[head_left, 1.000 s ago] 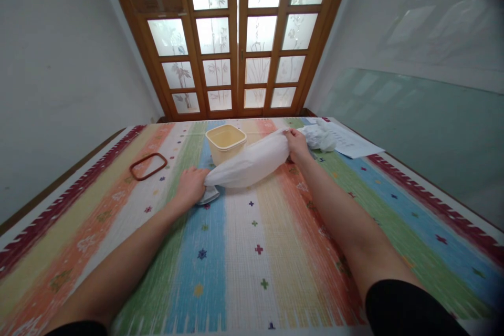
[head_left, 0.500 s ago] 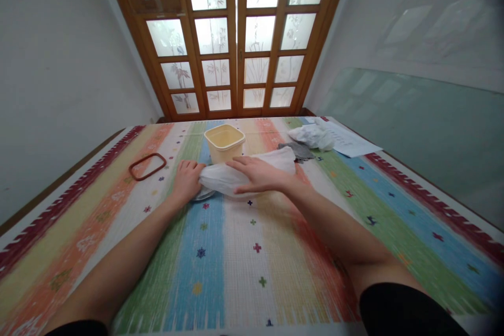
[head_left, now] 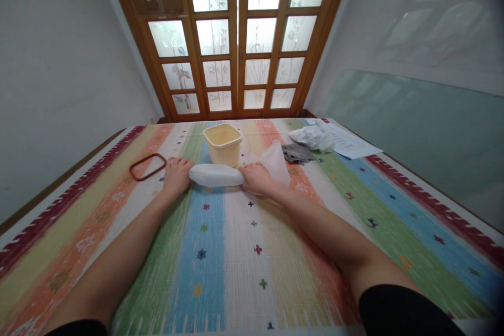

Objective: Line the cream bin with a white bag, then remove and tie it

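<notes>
A white, thin plastic bag (head_left: 216,175) is drawn into a smooth oval bundle between my two hands, just above or on the table. My left hand (head_left: 178,174) is closed at the bundle's left end. At the right end, my right hand (head_left: 256,178) grips the bag, fingers curled, and a loose translucent part of it (head_left: 276,161) spreads out beyond that hand. Whatever the bag may wrap is hidden. Right behind the bundle stands an open cream plastic container (head_left: 223,155). A reddish-brown rounded ring (head_left: 136,172) lies left of my left hand.
A grey cloth (head_left: 298,154) lies to the right, with a crumpled white plastic bag (head_left: 314,137) behind it. Printed paper sheets (head_left: 356,143) rest near the table's right edge. A striped tablecloth (head_left: 240,262) covers the table. Beyond it are wood-framed glass doors (head_left: 238,63).
My right hand has gone from lying spread over the bag to gripping it. The bag is now a compact oval, and a grey-white rounded edge beneath it is out of sight. My left hand shifted slightly left.
</notes>
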A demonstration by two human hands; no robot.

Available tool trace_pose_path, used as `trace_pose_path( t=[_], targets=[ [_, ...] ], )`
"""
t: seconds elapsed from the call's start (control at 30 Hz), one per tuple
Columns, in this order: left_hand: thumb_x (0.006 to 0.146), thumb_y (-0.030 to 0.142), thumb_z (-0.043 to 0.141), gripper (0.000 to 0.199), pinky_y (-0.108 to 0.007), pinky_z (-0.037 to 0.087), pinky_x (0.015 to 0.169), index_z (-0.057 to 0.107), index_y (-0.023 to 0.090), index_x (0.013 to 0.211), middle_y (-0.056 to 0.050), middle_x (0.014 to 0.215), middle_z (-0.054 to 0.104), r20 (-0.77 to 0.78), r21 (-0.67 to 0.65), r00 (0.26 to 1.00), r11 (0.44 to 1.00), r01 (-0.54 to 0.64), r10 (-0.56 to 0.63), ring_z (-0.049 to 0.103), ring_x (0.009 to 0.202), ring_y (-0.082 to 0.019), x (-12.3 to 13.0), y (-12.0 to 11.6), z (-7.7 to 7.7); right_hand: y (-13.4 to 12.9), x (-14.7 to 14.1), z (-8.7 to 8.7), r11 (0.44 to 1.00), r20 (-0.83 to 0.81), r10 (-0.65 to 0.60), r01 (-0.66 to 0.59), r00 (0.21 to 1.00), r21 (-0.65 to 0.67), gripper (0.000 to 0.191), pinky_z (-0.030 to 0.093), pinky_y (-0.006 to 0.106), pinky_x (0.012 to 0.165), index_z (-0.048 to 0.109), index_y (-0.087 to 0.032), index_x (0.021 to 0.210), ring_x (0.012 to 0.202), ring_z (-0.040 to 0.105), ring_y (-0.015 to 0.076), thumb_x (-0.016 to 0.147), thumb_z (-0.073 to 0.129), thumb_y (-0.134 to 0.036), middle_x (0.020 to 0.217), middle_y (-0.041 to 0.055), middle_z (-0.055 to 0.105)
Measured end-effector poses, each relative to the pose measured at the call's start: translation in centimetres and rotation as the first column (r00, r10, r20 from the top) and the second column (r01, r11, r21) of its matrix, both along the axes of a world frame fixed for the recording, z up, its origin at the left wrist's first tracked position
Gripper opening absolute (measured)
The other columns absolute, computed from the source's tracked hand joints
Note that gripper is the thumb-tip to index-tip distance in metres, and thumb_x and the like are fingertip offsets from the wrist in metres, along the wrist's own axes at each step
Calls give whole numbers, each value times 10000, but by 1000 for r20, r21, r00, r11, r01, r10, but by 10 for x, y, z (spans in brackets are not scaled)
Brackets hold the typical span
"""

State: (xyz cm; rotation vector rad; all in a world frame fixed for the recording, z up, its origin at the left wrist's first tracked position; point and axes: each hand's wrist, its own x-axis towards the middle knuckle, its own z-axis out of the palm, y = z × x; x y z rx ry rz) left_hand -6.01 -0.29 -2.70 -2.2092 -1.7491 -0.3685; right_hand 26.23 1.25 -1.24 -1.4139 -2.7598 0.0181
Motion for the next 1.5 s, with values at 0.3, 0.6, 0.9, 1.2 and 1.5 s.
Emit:
trace_pose_path(
  t=[0.3, 0.6, 0.9, 1.2, 1.5],
  targets=[
    [987, 210, 402, 329, -533, 371, 1094, 704, 192, 1116, -172, 1242, 708, -65, -129, 979, 971, -202, 195, 562, 1266, -362, -16, 8, -10, 10, 20, 9, 966, 111, -78, 48, 991, 253, 543, 391, 502, 1074, 811, -90, 1041, 1272, 509, 417, 804, 751, -575, 1240, 248, 677],
    [818, 357, 655, 887, -610, 260, 1228, 318, 209, 1625, -186, 1587, 464, 34, -181, 999, 983, 41, -36, 388, 1489, -405, -10, -4, 19, 10, 17, 10, 927, -9, -102, 98, 995, 361, 409, 171, 586, 1257, 794, -125, 1093, 1420, 435, 405, 882, 729, -470, 1293, 206, 689],
    [883, 598, 697, 1064, -601, 185, 1292, 99, 232, 1684, -176, 1661, 384, 159, -109, 885, 883, 456, -438, 384, 1522, -352, 67, -45, 38, -20, -8, 16, 907, -53, 29, -4, 998, 422, 417, 175, 567, 1278, 739, -127, 1157, 1440, 428, 393, 861, 751, -420, 1370, 219, 646],
    [891, 343, 706, 668, -535, 278, 1236, 509, 184, 1510, -130, 1188, 689, -76, -104, 910, 911, 399, -408, 580, 1191, -318, 68, -34, 9, -33, -18, 9, 931, 26, 109, -111, 994, 347, 625, 160, 592, 1279, 688, -104, 1252, 1401, 465, 397, 809, 798, -531, 1363, 233, 640],
    [902, 197, 613, 382, -447, 422, 938, 648, 206, 1283, -110, 1037, 697, -118, -73, 915, 922, 380, -386, 611, 1011, -294, 54, -27, 6, -4, 15, 38, 990, 13, 89, -90, 996, 107, 619, 349, 514, 1143, 769, -159, 1056, 1199, 610, 363, 846, 679, -734, 1140, 182, 742]
  ],
)
